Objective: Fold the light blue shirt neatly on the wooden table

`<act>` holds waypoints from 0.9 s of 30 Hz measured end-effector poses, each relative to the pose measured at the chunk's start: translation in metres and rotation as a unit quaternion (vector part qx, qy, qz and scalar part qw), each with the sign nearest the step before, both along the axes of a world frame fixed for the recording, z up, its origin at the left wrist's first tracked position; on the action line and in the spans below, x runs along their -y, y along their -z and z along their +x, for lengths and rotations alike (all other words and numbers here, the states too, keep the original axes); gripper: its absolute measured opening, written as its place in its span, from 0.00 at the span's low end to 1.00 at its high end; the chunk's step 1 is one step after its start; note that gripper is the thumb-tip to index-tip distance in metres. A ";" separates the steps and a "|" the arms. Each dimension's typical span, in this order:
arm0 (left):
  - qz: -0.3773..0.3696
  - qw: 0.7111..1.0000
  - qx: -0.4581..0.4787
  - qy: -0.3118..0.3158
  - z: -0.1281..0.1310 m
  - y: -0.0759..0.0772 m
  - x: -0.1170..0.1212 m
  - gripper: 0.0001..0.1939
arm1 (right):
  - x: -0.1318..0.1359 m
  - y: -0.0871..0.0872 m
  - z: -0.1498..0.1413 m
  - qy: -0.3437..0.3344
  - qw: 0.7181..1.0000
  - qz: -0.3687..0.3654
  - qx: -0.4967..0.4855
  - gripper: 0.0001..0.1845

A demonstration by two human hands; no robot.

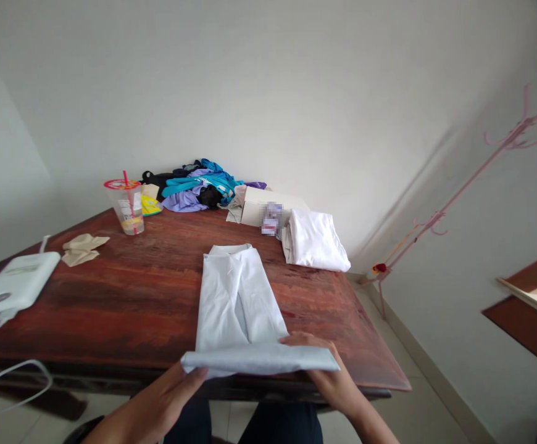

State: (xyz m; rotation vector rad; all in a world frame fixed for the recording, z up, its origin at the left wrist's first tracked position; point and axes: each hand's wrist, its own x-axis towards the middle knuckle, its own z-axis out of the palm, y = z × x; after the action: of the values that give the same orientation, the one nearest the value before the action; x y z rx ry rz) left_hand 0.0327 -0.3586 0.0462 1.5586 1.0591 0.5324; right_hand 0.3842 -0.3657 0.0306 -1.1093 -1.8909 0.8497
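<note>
Dark red wooden worktop (148, 290). Pale folded shirt (238, 302) flat along near-centre, collar far, bottom hem lifted at near edge. Colourful clothes heap (199, 185) far centre, white folded garment (315, 240) far right. White device (16, 283) left. Left hand (166, 394) grip clamped on hem's left corner, right hand (328, 370) pinching right corner. Plastic cup (127, 206) far left.

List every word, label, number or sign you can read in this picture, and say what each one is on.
No text can be read.
Plastic cup: a printed label and a red lid mark, too small to read.
White box: its label is blurred out.
White device: faint marks, unreadable.
Pale shirt, held by the left hand and right hand: no print visible.
</note>
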 end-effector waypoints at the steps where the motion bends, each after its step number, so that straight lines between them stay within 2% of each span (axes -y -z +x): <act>1: -0.017 1.000 0.004 -0.017 -0.001 -0.002 0.001 0.37 | 0.002 0.002 -0.002 0.020 1.000 -0.013 -0.004 0.18; 3: -0.050 0.997 0.021 -0.051 -0.001 -0.006 0.003 0.40 | 0.004 0.007 -0.008 0.071 0.996 -0.043 -0.008 0.19; 7: -0.105 0.983 0.065 -0.133 0.006 -0.008 -0.003 0.38 | -0.003 0.012 -0.021 0.144 0.984 -0.099 -0.027 0.27; 10: -0.109 0.977 0.103 -0.152 0.013 -0.002 -0.010 0.38 | -0.014 0.011 -0.031 0.174 0.975 -0.129 -0.055 0.29; 15: -0.033 0.984 0.150 -0.091 0.014 0.021 -0.014 0.43 | -0.028 0.009 -0.040 0.192 0.973 -0.116 -0.057 0.30; 19: 0.040 0.986 0.101 -0.127 0.010 0.039 -0.013 0.45 | -0.030 0.012 -0.041 0.216 0.972 -0.090 -0.009 0.29; 24: 0.056 0.984 0.069 -0.153 0.012 0.045 -0.011 0.49 | -0.027 0.015 -0.039 0.236 0.968 -0.076 0.026 0.28; 27: 0.095 0.980 0.060 -0.162 0.013 0.042 -0.009 0.47 | -0.026 0.017 -0.036 0.234 0.969 -0.079 0.023 0.28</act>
State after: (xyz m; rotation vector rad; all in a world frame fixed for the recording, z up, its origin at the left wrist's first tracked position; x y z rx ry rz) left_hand 0.0456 -0.3495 0.0041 1.5026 1.2032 0.9629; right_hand 0.3480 -0.3401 0.0141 -1.6019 -1.5169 0.7120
